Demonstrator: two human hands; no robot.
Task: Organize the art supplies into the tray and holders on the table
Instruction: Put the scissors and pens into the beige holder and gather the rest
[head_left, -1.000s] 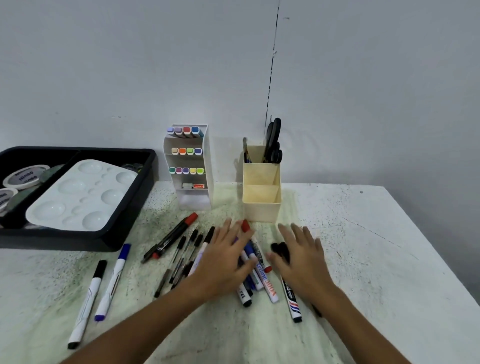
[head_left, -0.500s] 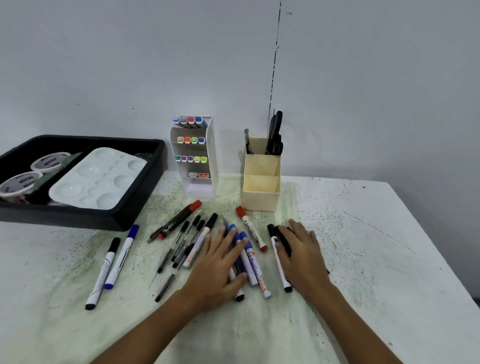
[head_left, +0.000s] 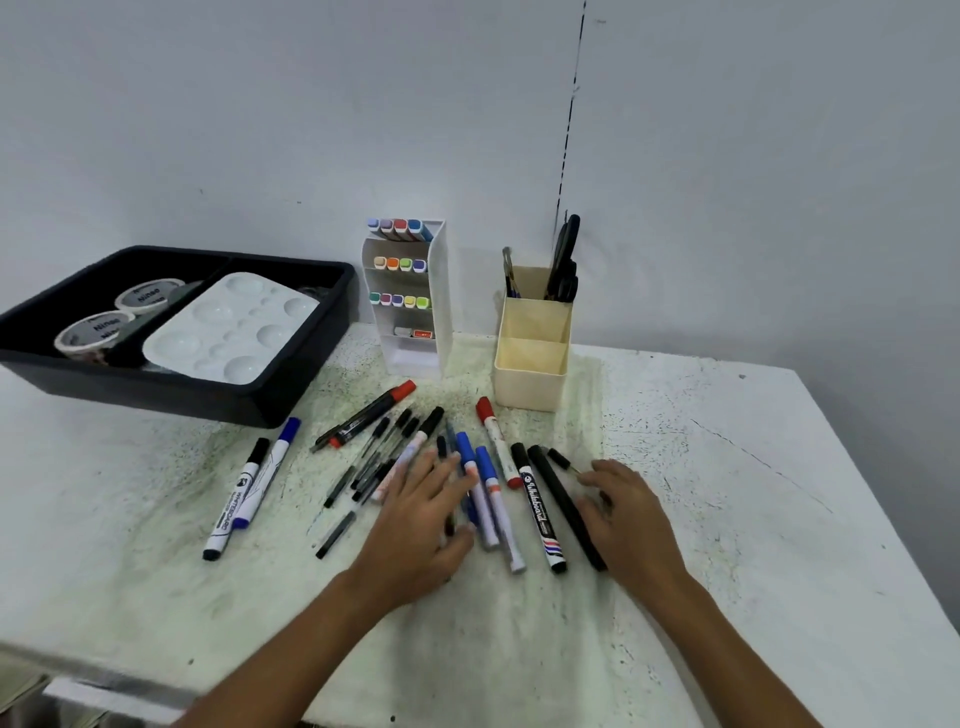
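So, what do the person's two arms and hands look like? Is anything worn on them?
Both forearms are bare up to the frame edge: no sleeves are visible. The left hand and the right hand wear no gloves, and I see no watch, ring or bracelet on the wrists or fingers.

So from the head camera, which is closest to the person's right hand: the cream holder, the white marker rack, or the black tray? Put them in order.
Measured from the right hand:
1. Cream holder, just beyond it, slightly left.
2. White marker rack, further left, by the wall.
3. Black tray, far left.
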